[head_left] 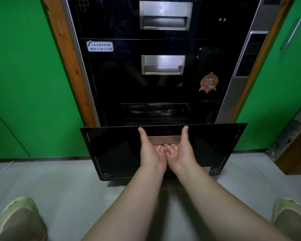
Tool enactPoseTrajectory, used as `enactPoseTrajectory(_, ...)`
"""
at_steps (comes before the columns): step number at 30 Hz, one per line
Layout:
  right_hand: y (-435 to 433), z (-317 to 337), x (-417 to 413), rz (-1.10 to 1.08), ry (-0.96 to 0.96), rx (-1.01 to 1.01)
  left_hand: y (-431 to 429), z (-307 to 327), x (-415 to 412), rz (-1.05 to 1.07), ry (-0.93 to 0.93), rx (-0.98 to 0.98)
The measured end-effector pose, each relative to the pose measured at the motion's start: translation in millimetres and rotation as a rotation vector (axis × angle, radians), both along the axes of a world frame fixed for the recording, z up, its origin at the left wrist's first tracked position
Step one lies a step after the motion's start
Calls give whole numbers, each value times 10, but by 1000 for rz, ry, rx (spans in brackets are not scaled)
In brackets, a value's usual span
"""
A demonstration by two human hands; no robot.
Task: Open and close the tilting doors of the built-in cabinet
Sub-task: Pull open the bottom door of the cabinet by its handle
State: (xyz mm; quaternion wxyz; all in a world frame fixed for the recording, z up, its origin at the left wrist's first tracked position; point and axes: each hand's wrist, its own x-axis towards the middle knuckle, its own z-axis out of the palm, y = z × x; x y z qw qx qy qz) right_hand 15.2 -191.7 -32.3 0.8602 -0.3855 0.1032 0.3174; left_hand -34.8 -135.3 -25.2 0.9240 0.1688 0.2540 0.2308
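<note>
Bottom door tilted out at the cabinet's foot, top edge leaning this way, long axis left-right. Left hand and right hand palms-up, fingers hooked in its handle. Upper doors shut, wire rack showing behind.

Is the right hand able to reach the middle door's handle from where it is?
Probably yes. The right hand grips the open bottom door's handle, fingers tucked in, so it must let go first. The middle handle sits straight above with nothing in front.
</note>
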Motion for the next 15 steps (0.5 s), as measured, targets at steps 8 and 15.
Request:
enactPoseTrajectory(8,-166,-37,-201,-35,31,-1,-182,0,-222,8,26,-21)
enactPoseTrajectory(15,-252,-79,-359,-77,63,45,-277,-55,-324,13,33,-48)
